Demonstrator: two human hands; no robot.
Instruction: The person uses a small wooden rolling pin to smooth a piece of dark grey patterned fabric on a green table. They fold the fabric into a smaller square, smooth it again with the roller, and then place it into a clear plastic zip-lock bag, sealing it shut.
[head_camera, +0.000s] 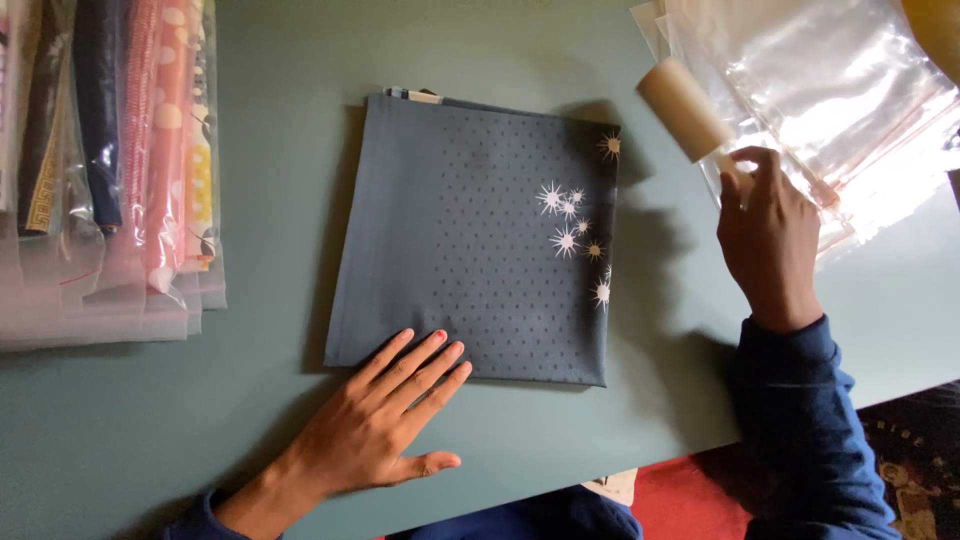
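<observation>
Grey-blue cloth (470, 240) lies folded mid-table. Left hand (385, 420) is spread flat on its near edge, right hand (765, 235) grips a lint roller (685, 110) just right of it. I'd keep that edge pinned and roll away from it.

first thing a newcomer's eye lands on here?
The folded blue-grey cloth at the centre of the green table, dotted with pale starbursts by its right edge. The left hand lies flat on its lower edge; the right hand holds a lint roller just right of it, before clear bags.
</observation>
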